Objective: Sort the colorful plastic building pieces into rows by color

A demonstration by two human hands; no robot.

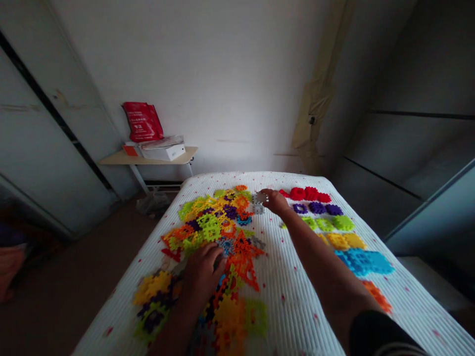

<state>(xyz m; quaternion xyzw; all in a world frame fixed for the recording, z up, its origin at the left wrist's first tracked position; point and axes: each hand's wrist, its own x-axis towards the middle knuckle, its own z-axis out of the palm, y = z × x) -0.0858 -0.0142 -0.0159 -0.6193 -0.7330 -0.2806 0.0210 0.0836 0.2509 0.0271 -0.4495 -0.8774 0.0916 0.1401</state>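
Far up the bed, my right hand (274,200) pinches a pale grey interlocking plastic piece (261,197). More grey, notched plastic shows just below that piece, at the right edge of the mixed pile. My left hand (206,267) rests low over the pile, thumb and fingers slightly apart, beside a blue-grey piece (226,244) and orange triangular pieces (243,254). Nothing can be made out between its fingers. The pile mixes lime green pieces (210,227), yellow pieces (152,287), purple and orange ones. My left forearm hides part of the near pile.
On the right lie colour rows: red pieces (310,193), purple pieces (317,207), green pieces (343,222), yellow pieces (347,241), blue pieces (363,261) and orange pieces (377,295). A side table (111,158) behind bears a red bag (143,121) and a white box (165,151).
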